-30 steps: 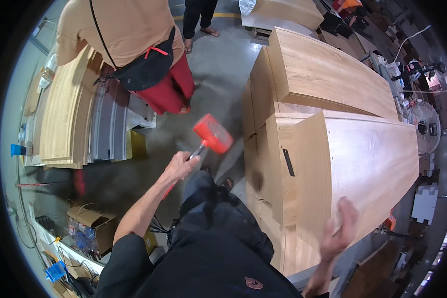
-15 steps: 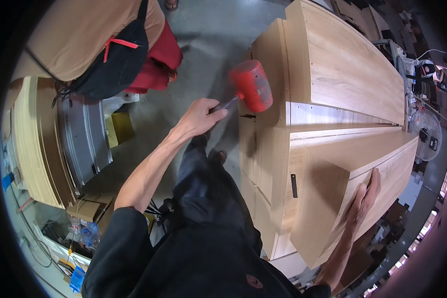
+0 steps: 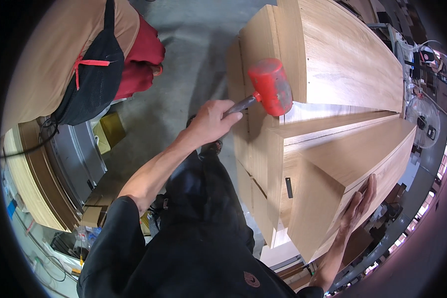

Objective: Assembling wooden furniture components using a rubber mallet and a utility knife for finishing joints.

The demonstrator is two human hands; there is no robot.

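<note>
My left hand is closed round the dark handle of a red mallet. The scuffed mallet head is close against the light wood cabinet, near the edge under its upper drawer; whether they touch I cannot tell. On the right, my right hand lies flat with fingers stretched along the outer face of a lower drawer, which sticks out from the cabinet at an angle. A small black strip sits on the cabinet's side panel beside that drawer.
At the upper left stands another person with a black bag. Stacked boards and a yellow box are on the left. A fan stands at the far right. Grey floor runs between person and cabinet.
The mallet has moved right, up to the cabinet's edge, with my left hand. My right hand stays on the drawer face. The view has shifted a little, and the other person appears farther left.
</note>
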